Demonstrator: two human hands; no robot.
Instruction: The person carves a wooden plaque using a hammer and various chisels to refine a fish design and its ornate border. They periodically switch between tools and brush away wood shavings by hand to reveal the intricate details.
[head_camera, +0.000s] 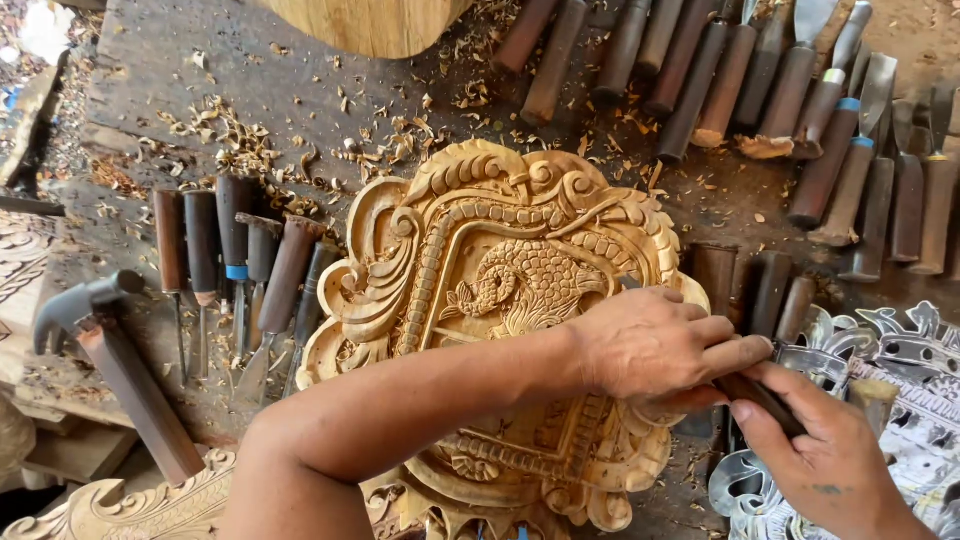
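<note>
Shaving-strewn workbench (200, 70): both hands' fingers (735, 355) clamp a dark-handled chisel (760, 395) over ornate carved wood panel (500, 260).

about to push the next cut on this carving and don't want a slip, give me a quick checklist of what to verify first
1. Both hands on the chisel: ok. The left hand wraps over it and the right hand pinches the dark handle.
2. Cutting edge seated on the carved wooden panel: cannot tell, the left hand hides the tip.
3. Panel clamped: cannot tell, no clamp shows.
4. Fingers clear of the edge: cannot tell.
5. Spare chisels clear of the panel: not ok, they touch its left rim.
</note>
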